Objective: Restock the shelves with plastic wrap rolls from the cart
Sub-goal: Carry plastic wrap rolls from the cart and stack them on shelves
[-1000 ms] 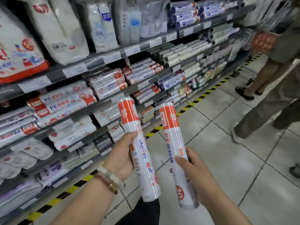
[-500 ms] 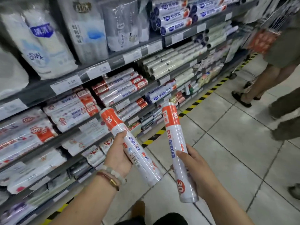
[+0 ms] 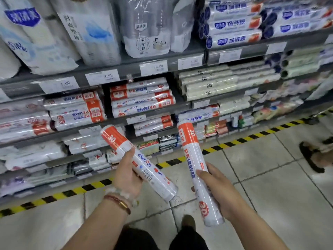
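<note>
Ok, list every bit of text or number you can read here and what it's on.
"30" and "GAECOZY": roll in the left hand
"30" and "PE保鲜膜": roll in the right hand
"PE保鲜膜": stacked shelf rolls
"保鲜膜": blue-capped rolls on the top shelf
"3.90": price tag
"12.80": price tag
"1.00": price tag
Other tags and small print: too blurred.

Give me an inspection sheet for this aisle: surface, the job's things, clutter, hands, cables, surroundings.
Surface: grey tiled floor with a yellow-black stripe along the shelf base.
Job's things: left roll tilted, orange end toward the shelves; right roll nearly upright. Matching rolls stocked on the middle shelf.
Clutter: nothing seen.
Hands: left hand grips the left roll; right hand grips the right roll.
Cables: nothing seen.
Surroundings: another person's foot at right.
</note>
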